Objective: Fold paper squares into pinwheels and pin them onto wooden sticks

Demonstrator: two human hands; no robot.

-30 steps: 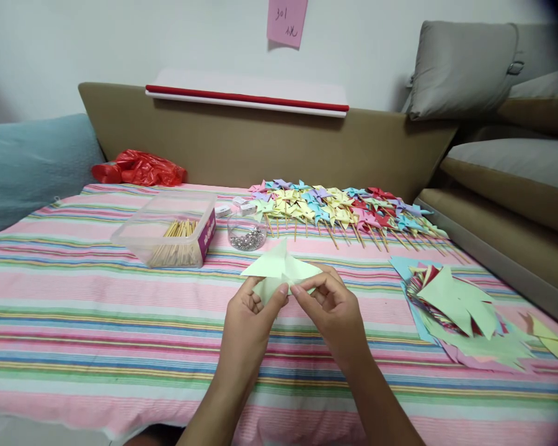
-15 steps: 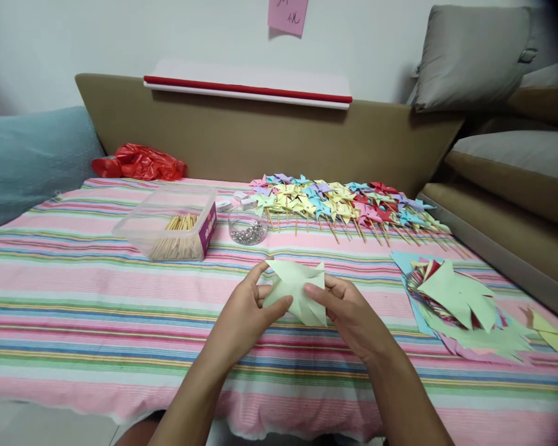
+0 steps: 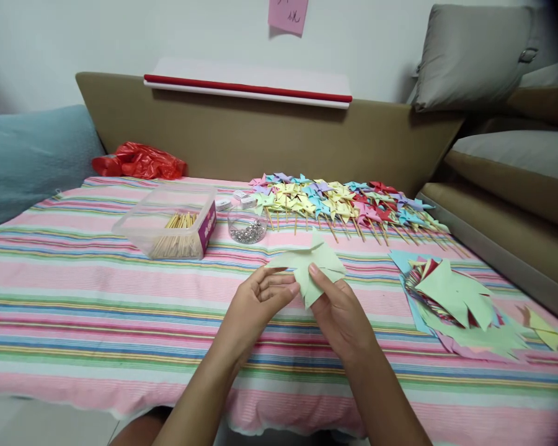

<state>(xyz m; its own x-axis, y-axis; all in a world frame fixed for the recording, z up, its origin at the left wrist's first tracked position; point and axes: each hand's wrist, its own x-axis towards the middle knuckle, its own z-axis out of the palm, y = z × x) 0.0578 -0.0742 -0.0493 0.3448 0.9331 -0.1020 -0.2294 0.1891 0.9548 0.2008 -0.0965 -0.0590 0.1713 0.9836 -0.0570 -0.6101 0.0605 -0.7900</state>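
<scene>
"What lay around the left hand (image 3: pixel 255 303) and the right hand (image 3: pixel 341 316)?"

"A pink fabric cloth with multicoloured stripes (image 3: pixel 121 297) beneath; beyond the right, a spread of multicoloured paper pinwheels (image 3: pixel 339 193); beyond the left, a clear rectangular plastic box (image 3: pixel 208 229)."

"How were they set?"

"The right pinched a slit, pale-green paper sheet (image 3: pixel 325 257) above the cloth; the left curled at its left side, its grip impossible to tell."

"And the danger?"

"A torn slit, I reckoned, if the right thumb pressed hard. A hasty reach could have tipped the transparent round cup (image 3: pixel 232 218) ahead, spilling its tiny silver pieces (image 3: pixel 248 234)."
</scene>
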